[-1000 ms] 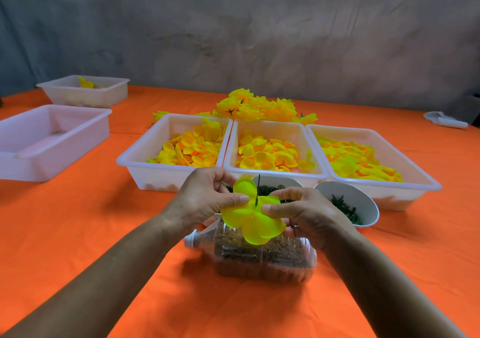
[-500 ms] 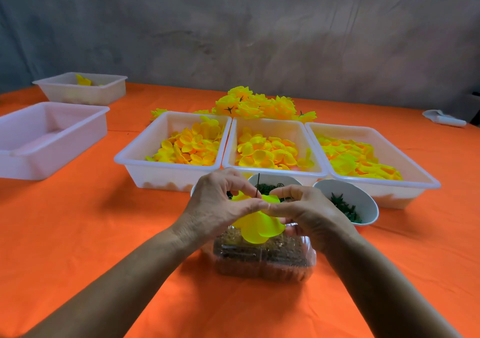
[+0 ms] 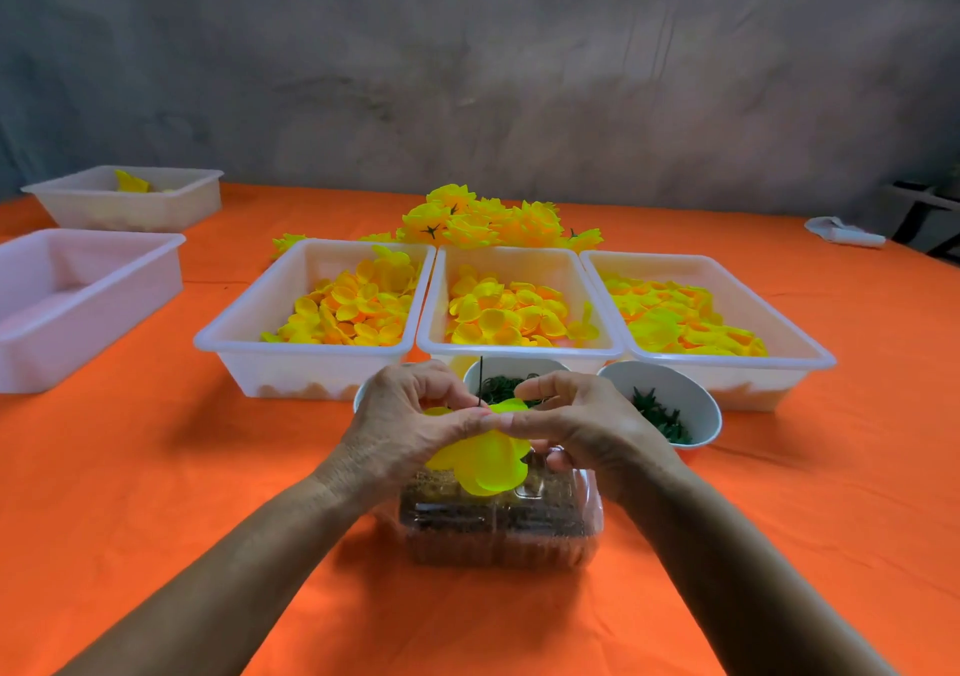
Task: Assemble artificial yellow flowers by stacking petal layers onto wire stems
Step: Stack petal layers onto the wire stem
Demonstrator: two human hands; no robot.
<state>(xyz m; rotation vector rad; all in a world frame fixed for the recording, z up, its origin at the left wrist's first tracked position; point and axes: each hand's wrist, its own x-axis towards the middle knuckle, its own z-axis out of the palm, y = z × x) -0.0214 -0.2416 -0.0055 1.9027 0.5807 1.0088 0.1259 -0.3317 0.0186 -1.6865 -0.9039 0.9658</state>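
Note:
A bright yellow petal layer (image 3: pixel 485 462) sits on a thin dark wire stem (image 3: pixel 480 379) that pokes up above it. My left hand (image 3: pixel 410 423) and my right hand (image 3: pixel 582 426) both pinch the layer at its top, fingertips meeting beside the wire. The stem stands over a clear plastic container (image 3: pixel 498 524) filled with brown material. Three white trays of loose yellow petals lie behind: left (image 3: pixel 249 332), middle (image 3: pixel 519 348), right (image 3: pixel 800 332). A heap of finished yellow flowers (image 3: pixel 483 218) lies beyond them.
Two white bowls hold dark green pieces, one (image 3: pixel 498 371) behind my hands and one (image 3: pixel 691 394) to the right. At the left stand an empty pinkish tray (image 3: pixel 78 306) and a white tray (image 3: pixel 130 202) with one yellow piece. A white object (image 3: pixel 844 233) lies far right on the orange cloth.
The petal layer has gone down the wire and folded downward. My hands have closed in until their fingertips meet over it.

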